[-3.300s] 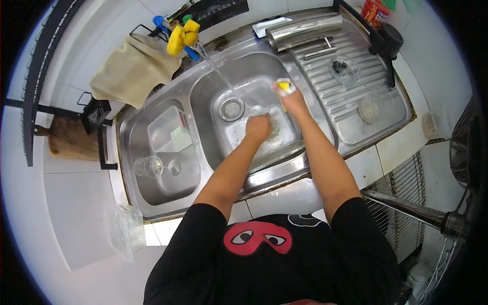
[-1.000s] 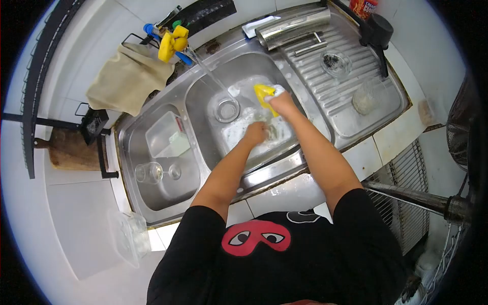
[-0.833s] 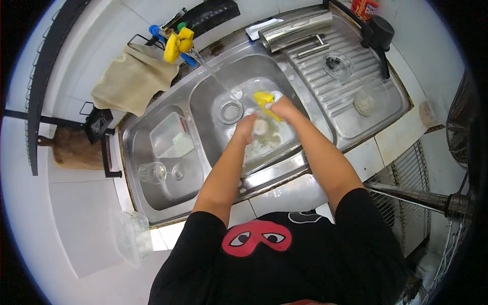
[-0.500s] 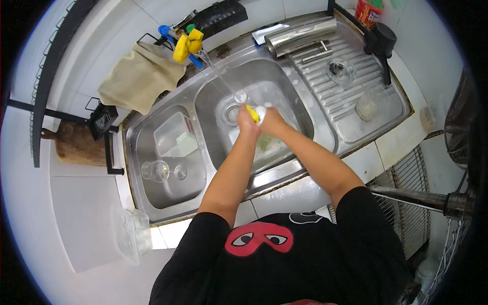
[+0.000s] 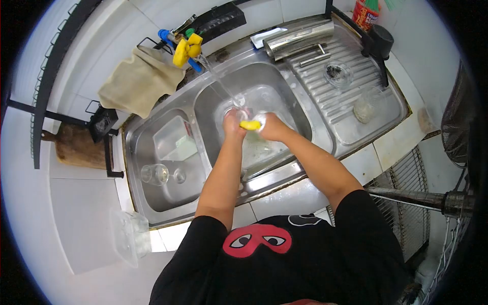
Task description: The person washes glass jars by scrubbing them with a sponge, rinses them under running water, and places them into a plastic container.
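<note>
Both hands are over the right basin [image 5: 300,114] of a steel sink. My right hand [image 5: 272,127] is closed on a soapy yellow sponge [image 5: 250,125]. Just left of it, my left hand [image 5: 234,123] has its fingers curled round a small clear thing that I cannot make out, near the drain. A stream of water [image 5: 218,79] falls from the yellow-handled tap [image 5: 188,50] close to my left fingertips. Beneath my hands, a soapy, clear, flat container [image 5: 259,152] lies in the basin, partly hidden.
The left basin [image 5: 178,201] holds a clear box [image 5: 173,137] and a stemmed glass [image 5: 157,175]. On the ribbed drainboard [image 5: 351,127] are a metal cylinder [image 5: 300,39], a glass dish [image 5: 339,74] and a clear container [image 5: 367,109]. A cloth [image 5: 140,79] hangs behind.
The sponge in my right hand has moved left and down from the basin's right side. My left hand has risen from the soapy container towards the drain and the falling water. Both hands are now close together.
</note>
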`<state>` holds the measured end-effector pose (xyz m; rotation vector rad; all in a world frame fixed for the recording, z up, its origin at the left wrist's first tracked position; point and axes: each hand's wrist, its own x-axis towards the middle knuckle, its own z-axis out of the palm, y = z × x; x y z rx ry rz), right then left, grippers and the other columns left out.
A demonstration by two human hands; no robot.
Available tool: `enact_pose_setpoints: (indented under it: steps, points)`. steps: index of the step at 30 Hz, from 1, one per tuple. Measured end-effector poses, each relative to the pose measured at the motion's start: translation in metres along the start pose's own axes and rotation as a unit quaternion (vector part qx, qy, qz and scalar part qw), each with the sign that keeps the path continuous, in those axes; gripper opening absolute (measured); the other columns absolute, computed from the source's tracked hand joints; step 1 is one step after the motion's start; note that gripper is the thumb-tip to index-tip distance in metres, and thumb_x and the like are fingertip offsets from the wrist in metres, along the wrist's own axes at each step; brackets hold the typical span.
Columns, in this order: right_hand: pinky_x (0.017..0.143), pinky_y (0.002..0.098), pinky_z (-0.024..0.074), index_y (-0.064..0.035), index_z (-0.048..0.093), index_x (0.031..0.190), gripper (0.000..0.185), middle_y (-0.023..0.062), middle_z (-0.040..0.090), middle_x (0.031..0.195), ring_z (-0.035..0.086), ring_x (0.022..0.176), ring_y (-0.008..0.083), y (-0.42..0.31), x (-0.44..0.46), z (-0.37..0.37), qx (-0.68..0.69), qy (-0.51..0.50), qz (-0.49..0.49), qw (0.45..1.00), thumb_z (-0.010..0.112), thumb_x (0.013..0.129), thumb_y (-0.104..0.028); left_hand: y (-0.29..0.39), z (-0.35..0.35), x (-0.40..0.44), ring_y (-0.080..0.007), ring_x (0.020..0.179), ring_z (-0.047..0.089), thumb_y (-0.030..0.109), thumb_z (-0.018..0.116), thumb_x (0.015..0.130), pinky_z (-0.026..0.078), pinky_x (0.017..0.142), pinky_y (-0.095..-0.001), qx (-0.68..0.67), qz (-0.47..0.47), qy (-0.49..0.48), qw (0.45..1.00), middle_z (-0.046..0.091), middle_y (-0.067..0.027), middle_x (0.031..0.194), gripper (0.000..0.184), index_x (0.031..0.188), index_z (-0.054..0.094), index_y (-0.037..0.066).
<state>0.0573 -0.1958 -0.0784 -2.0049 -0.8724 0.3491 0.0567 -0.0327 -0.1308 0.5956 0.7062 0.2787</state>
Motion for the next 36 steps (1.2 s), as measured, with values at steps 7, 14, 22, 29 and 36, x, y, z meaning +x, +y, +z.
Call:
enact_pose_setpoints:
  steps: [7, 14, 22, 29, 36]
  points:
    - [0.080, 0.0359, 0.0440, -0.0051, 0.058, 0.100, 0.030, 0.0170, 0.061, 0.096, 0.056, 0.092, 0.0340, -0.004, 0.007, 0.017, 0.027, 0.053, -0.014, 0.998, 0.060, 0.075, -0.021, -0.007, -0.006, 0.009, -0.0238, 0.084, 0.057, 0.023, 0.038, 0.094, 0.048, 0.076, -0.0392, 0.080, -0.006, -0.004, 0.997, 0.056, -0.0119, 0.093, 0.026, 0.104, 0.049, 0.002]
    - [0.075, 0.0404, 0.0450, -0.0063, 0.060, 0.091, 0.026, 0.0189, 0.061, 0.085, 0.057, 0.083, 0.0367, 0.008, 0.015, 0.016, -0.033, 0.074, -0.039, 0.996, 0.063, 0.069, -0.019, 0.000, 0.044, -0.069, -0.0245, 0.080, 0.056, 0.044, 0.033, 0.092, 0.048, 0.073, -0.0384, 0.097, -0.038, -0.089, 0.991, 0.056, -0.0119, 0.092, 0.044, 0.102, 0.050, 0.004]
    - [0.070, 0.0385, 0.0463, -0.0051, 0.062, 0.089, 0.028, 0.0175, 0.062, 0.085, 0.058, 0.081, 0.0346, -0.009, 0.001, 0.000, 0.045, 0.126, -0.029, 0.991, 0.068, 0.067, -0.021, -0.013, 0.022, -0.066, -0.0262, 0.090, 0.057, 0.045, 0.035, 0.091, 0.046, 0.082, -0.0403, -0.009, -0.150, -0.147, 0.978, 0.057, -0.0128, 0.100, 0.047, 0.108, 0.050, 0.004]
    - [0.068, 0.0382, 0.0468, -0.0038, 0.063, 0.086, 0.020, 0.0183, 0.062, 0.085, 0.059, 0.076, 0.0351, 0.006, 0.013, -0.002, -0.083, 0.009, -0.063, 0.995, 0.062, 0.071, -0.018, -0.020, 0.015, -0.034, -0.0269, 0.093, 0.057, 0.044, 0.033, 0.091, 0.047, 0.082, -0.0428, 0.036, -0.069, -0.086, 0.993, 0.058, -0.0124, 0.100, 0.046, 0.107, 0.050, 0.004]
    - [0.068, 0.0319, 0.0477, -0.0068, 0.064, 0.094, 0.026, 0.0120, 0.065, 0.087, 0.063, 0.078, 0.0232, 0.013, 0.014, -0.019, 0.175, 0.236, 0.107, 0.950, 0.066, 0.073, -0.022, 0.020, 0.062, 0.011, -0.0385, 0.131, 0.011, 0.069, 0.032, 0.079, 0.015, 0.101, -0.0584, 0.054, -0.044, -0.031, 0.997, -0.001, -0.0136, 0.145, 0.088, 0.140, 0.001, 0.013]
